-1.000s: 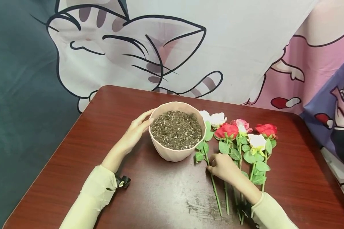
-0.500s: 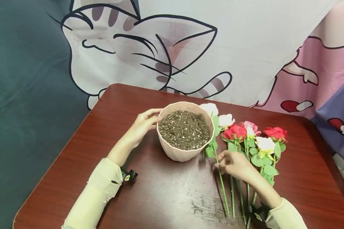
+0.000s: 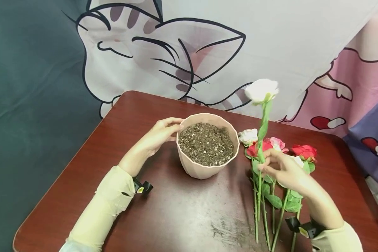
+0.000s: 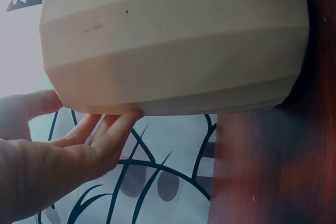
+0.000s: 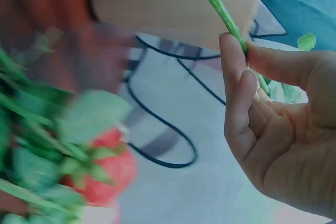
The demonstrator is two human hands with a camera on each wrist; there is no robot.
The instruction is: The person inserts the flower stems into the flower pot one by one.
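Observation:
In the head view, a pale pink flowerpot (image 3: 193, 169) full of dark soil (image 3: 206, 143) stands on the table. My left hand (image 3: 157, 134) holds it at its left side; in the left wrist view the thumb is at the rim and the fingers (image 4: 118, 137) lie against the outer wall. A white rose (image 3: 262, 91) stands upright right of the pot, lifted above the other flowers. With thumb and index finger, my right hand (image 3: 285, 169) pinches its green stem (image 5: 220, 11). The lower stem overlaps the lying stems in the head view.
Beneath and beside my right hand lie several roses: a white one (image 3: 248, 136), a pink one (image 3: 276, 143) and a red one (image 3: 305, 151) among them. Their stems point toward me. The brown table (image 3: 163, 210) has a scuffed patch near the front. A cat-print cloth (image 3: 208, 21) hangs behind.
My right hand has raised the white rose from the table, moving right and tilting it upright. My left hand stays at the pot. The head view has shifted slightly.

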